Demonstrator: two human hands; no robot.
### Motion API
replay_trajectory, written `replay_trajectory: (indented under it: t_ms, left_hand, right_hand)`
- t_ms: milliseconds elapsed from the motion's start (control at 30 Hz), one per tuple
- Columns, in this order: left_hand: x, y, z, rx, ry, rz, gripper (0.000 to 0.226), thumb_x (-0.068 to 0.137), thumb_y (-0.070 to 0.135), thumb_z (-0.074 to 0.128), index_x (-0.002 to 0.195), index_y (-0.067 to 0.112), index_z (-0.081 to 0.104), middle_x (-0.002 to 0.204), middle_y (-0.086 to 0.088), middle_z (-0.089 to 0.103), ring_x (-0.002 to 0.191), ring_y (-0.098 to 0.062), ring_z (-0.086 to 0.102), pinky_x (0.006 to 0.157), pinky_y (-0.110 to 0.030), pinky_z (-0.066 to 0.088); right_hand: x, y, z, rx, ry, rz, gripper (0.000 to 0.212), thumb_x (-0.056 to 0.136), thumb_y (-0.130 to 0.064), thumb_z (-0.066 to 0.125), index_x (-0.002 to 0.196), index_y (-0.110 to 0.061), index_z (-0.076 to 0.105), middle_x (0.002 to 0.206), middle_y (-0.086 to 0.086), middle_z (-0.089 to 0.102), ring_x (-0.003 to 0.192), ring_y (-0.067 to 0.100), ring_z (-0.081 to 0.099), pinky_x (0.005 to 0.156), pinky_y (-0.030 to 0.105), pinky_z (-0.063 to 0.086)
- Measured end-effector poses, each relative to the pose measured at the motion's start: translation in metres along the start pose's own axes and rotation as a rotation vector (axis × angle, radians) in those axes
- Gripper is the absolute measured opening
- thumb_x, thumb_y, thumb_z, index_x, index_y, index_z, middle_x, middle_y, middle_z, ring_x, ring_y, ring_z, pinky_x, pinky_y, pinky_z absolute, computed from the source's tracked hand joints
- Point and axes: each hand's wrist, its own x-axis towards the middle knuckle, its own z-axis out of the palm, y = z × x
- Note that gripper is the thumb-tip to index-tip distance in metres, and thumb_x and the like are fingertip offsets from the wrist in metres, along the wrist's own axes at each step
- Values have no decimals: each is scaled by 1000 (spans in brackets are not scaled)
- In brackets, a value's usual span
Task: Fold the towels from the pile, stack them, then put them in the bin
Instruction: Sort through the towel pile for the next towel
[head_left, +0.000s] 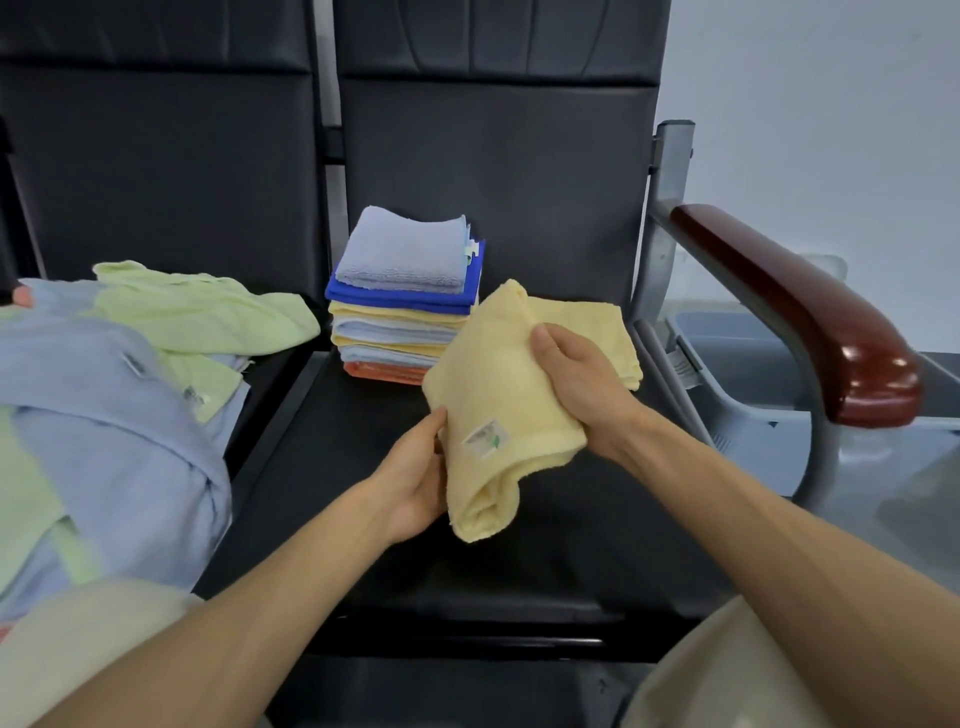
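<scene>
A pale yellow towel (498, 395) with a small white label hangs bunched above the black seat. My left hand (415, 483) grips its lower left edge. My right hand (582, 379) grips its upper right part, thumb on top. Behind it stands a stack of folded towels (405, 296), light blue on top, then dark blue, yellow, pale blue and orange at the bottom. A loose pile of unfolded towels (104, 389), light blue and light green, covers the seat at the left. A grey bin (737, 358) sits low at the right, beyond the chair frame.
The black seat (363, 519) in front of the stack is bare. A grey metal frame with a dark red armrest (810, 317) stands between the seat and the bin. Black seat backs rise behind. My knees show at the bottom corners.
</scene>
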Motion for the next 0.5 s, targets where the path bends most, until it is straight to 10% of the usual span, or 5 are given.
replay_trajectory:
  t_ms: [200,500]
  left_hand:
    - [-7,25,9,24,-195,30,40,93,22,54,132,14,53,117,-13,69,100,-27,69,80,-40,55]
    - [70,74,70,889,52,468,45,100,22,47,144,20,33,138,7,45,116,-14,45,100,-33,39]
  right_hand:
    - [3,1,-29,216,109,177,20,102,-34,44,101,-22,60,113,9,67,106,29,65,94,49,52]
    - [60,24,-82,-230,259,90,20,99,-18,43,117,-25,49,108,-4,58,94,14,57,83,34,46]
